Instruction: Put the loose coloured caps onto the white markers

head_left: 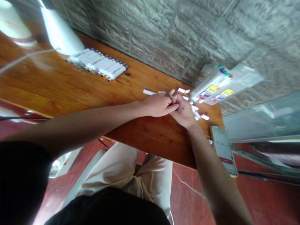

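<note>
My left hand (158,104) and my right hand (184,110) meet above the wooden table, fingers curled and touching each other. A small whitish piece (172,92) shows at the fingertips; whether it is held or lies behind them I cannot tell. What is inside the fingers is hidden. Just beyond my left hand lies a white pen-like barrel (148,92). Around my right hand are scattered several short white pieces with coloured ends, like marker caps, one with a red end (205,117) and one with a blue end (181,90).
White markers (110,69) lie in a row at the left on the wooden table (93,93). A clear plastic case (212,89) with coloured labels stands by the brick wall (152,31). A phone (223,150) rests at the right edge. A white lamp-like object (61,32) is back left.
</note>
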A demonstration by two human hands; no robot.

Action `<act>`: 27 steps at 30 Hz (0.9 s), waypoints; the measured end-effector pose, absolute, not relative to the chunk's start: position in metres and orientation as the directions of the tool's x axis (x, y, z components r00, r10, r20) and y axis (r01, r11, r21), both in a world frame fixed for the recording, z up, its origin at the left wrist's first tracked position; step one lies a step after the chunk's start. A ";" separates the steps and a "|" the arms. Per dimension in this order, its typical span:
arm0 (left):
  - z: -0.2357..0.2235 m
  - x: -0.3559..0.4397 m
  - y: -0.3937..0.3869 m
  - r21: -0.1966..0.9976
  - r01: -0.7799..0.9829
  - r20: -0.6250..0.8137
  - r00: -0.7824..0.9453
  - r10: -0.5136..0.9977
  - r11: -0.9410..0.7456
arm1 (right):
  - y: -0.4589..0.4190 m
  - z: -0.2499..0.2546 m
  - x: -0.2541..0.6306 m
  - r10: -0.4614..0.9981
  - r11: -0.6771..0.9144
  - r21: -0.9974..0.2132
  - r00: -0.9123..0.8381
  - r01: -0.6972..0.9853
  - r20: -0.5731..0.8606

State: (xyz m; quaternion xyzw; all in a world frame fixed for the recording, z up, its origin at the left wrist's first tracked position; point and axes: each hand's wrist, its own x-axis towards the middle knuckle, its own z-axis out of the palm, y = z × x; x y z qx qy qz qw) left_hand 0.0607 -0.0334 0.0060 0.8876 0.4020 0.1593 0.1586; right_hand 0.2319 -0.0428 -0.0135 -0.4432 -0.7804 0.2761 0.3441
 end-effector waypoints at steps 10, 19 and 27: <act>0.003 0.062 -0.033 0.423 0.640 0.173 0.638 0.750 -0.642 | -0.041 -0.007 0.238 0.892 0.411 -0.764 -0.392 0.498 0.225; 0.002 0.061 -0.032 0.434 0.640 0.178 0.629 0.757 -0.634 | -0.040 -0.013 0.236 0.887 0.450 -0.714 -0.362 0.536 0.287; 0.000 0.061 -0.030 0.480 0.608 0.188 0.632 0.751 -0.632 | -0.039 -0.013 0.236 0.878 0.471 -0.700 -0.365 0.536 0.311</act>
